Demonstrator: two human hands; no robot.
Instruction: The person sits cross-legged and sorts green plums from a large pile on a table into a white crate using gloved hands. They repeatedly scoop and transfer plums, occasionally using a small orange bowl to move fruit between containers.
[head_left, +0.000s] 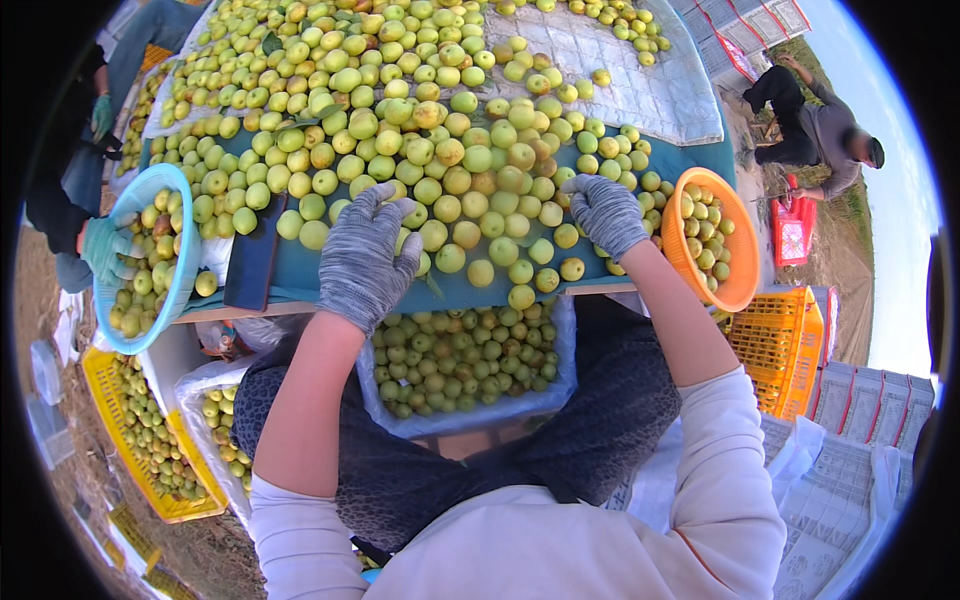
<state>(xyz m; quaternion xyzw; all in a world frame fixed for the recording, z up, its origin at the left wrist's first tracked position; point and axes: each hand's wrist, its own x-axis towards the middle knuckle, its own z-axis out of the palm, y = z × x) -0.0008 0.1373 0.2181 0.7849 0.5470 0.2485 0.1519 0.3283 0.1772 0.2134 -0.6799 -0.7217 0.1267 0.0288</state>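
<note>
Green and reddish jujube-like fruits (450, 150) lie heaped over a blue-green cloth (450, 296) on a table. My left hand (367, 259), in a grey knitted glove, rests over the near edge of the heap, fingers apart, with fruits by its fingertips. On the right, my right hand (609, 214), gloved alike, reaches onto the fruits with curled fingers; whether it holds one is hidden. Between my knees stands a plastic-lined box (469, 427) full of the same fruits. An orange plastic basket (739, 225) with fruits is just right of my right hand.
A smartphone (253, 262) lies left of my left hand. Beyond it, a co-worker's green-gloved hand (109, 250) touches fruits in a light-blue basket (191, 255). Yellow crates (187, 514) stand low left, orange crates (799, 352) at right. Another person (825, 127) sits at the far right.
</note>
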